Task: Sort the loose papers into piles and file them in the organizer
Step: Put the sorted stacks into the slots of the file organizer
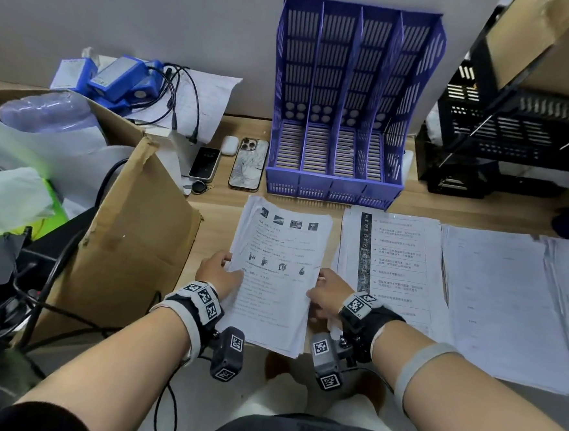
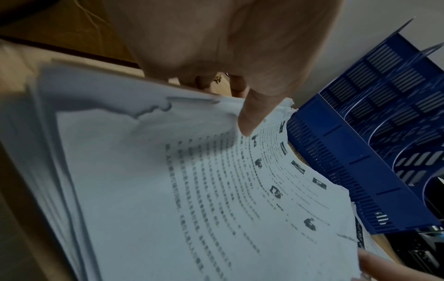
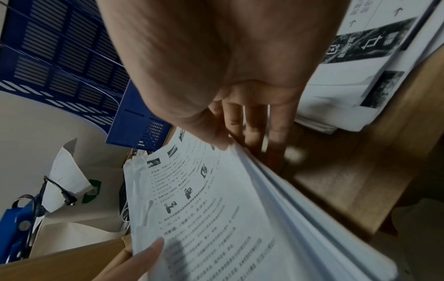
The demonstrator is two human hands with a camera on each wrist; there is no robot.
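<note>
Hands, left point(image 1: 218, 273) and right point(image 1: 326, 294), pinch the paper stack point(image 1: 277, 275) at its edges; square it, probably loose, before the organizer point(image 1: 341, 101) at upper centre.

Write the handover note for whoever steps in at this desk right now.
Left hand: grips the left edge of the paper stack, thumb on top.
Right hand: grips the stack's right edge, fingers underneath.
The stack sits in front of the blue organizer, near end raised off the desk edge.
Two more piles lie to the right: one with a dark strip, one plainer.
Done: papers sorted into piles.
Left: all the slots look empty; file the held stack, then the other piles.
</note>
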